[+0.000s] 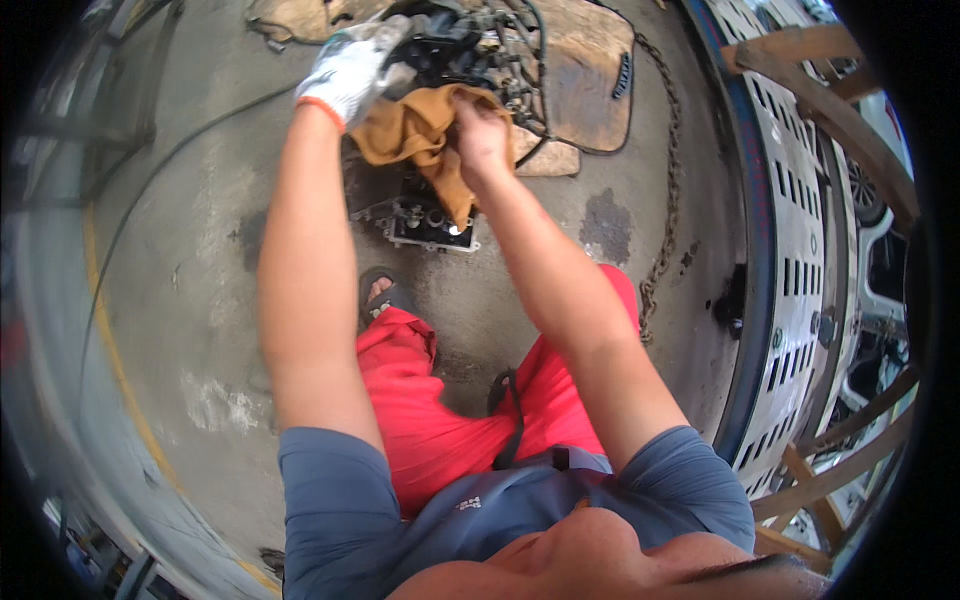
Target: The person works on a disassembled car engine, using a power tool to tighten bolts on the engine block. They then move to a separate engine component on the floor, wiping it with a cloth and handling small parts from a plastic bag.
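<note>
My left hand [350, 72], in a white knit glove with an orange cuff, reaches to the left side of a dark engine [450, 50] on the floor. Its fingers are smeared and merge with the engine parts, so what they do is unclear. Bunched in my bare right hand [480, 135] is an orange-brown cloth [405, 118], with the fingers closed into its folds. The cloth hangs across the near side of the engine. Under its lower end lies a metal engine part [430, 238] with round openings, partly covered by the cloth.
Worn brown mats [590, 85] lie around the engine. A rusty chain [670, 170] runs along the floor at right, beside a slotted metal platform [790, 240]. A black hose [165, 165] curves across the left floor. My sandalled foot [382, 290] stands close to the metal part.
</note>
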A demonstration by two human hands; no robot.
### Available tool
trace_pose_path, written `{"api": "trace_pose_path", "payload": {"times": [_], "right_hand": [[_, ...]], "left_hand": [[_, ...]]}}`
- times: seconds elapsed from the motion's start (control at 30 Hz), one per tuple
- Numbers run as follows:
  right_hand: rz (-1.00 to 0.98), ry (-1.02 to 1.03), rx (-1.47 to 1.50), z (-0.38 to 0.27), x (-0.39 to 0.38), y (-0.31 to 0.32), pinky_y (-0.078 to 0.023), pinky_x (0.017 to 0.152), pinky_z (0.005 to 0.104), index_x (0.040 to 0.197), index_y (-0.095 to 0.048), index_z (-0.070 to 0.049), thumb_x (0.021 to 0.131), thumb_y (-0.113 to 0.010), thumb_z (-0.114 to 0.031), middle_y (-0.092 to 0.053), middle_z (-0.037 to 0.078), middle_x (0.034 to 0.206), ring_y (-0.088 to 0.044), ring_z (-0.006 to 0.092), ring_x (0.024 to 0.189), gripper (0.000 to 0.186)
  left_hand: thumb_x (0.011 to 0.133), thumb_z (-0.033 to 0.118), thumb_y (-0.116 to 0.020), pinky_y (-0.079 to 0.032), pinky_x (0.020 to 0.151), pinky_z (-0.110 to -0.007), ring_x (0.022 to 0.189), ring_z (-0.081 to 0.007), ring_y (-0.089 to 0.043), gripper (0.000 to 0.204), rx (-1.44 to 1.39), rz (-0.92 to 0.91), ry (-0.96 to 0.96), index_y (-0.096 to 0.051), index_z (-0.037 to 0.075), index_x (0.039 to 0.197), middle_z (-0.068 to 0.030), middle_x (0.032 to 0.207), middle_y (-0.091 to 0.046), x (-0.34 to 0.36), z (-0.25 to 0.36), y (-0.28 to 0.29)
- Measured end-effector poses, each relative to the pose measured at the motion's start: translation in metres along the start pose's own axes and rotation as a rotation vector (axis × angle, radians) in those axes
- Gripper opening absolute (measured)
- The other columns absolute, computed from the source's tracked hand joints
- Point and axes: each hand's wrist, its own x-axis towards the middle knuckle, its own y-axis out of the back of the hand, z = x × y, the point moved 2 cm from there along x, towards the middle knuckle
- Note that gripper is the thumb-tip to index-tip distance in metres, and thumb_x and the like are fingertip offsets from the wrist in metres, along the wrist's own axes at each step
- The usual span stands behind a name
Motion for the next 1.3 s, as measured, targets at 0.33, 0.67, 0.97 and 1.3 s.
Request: {"api": "trace_pose_path", "payload": {"times": [0.33, 0.67, 0.97, 1.3], "right_hand": [[-0.085, -0.282, -0.210, 0.005, -0.068, 0.061, -0.050, 0.060, 0.0292, 0.096, -0.071, 0.000, 0.094, -0.068, -0.023, -0.066, 0.004, 0.081, -0.061, 0.0125, 0.069, 0.023], [0.077, 0.168, -0.262, 0.000, -0.060, 0.046, -0.052, 0.068, 0.0344, 0.109, -0.056, 0.003, 0.089, -0.073, -0.014, -0.066, 0.008, 0.090, -0.063, 0.0187, 0.075, 0.032], [0.057, 0.168, -0.859, 0.075, -0.022, 0.074, -0.054, 0.080, 0.0438, 0.102, -0.061, 0.002, 0.088, -0.071, -0.020, -0.072, 0.021, 0.095, -0.070, 0.0362, 0.089, 0.028], [0.148, 0.258, -0.677, 0.025, -0.018, 0.023, -0.054, 0.072, 0.0357, 0.094, -0.062, 0.001, 0.087, -0.076, -0.021, -0.069, 0.013, 0.082, -0.067, 0.0232, 0.074, 0.027]], "left_hand": [[0.096, 0.055, -0.060, -0.049, 0.071, -0.033, 0.075, -0.0210, -0.062, 0.058, -0.570, 0.119, 0.211, -0.071, 0.003, 0.120, -0.0120, 0.094, -0.071, 0.008, -0.015, -0.011], [0.097, 0.051, -0.061, -0.049, 0.070, -0.035, 0.076, -0.0192, -0.060, 0.054, -0.442, 0.088, 0.195, -0.070, 0.002, 0.119, -0.0091, 0.096, -0.072, 0.004, -0.016, -0.010], [0.099, 0.039, -0.063, -0.050, 0.080, -0.034, 0.088, -0.0175, -0.063, 0.045, -0.614, 0.078, 0.274, -0.070, 0.001, 0.122, -0.0072, 0.110, -0.074, 0.010, -0.019, -0.018], [0.097, 0.040, -0.065, -0.048, 0.064, -0.032, 0.072, -0.0166, -0.060, 0.041, -0.452, 0.114, 0.192, -0.070, 0.006, 0.119, -0.0040, 0.086, -0.068, 0.002, -0.012, -0.014]]}}
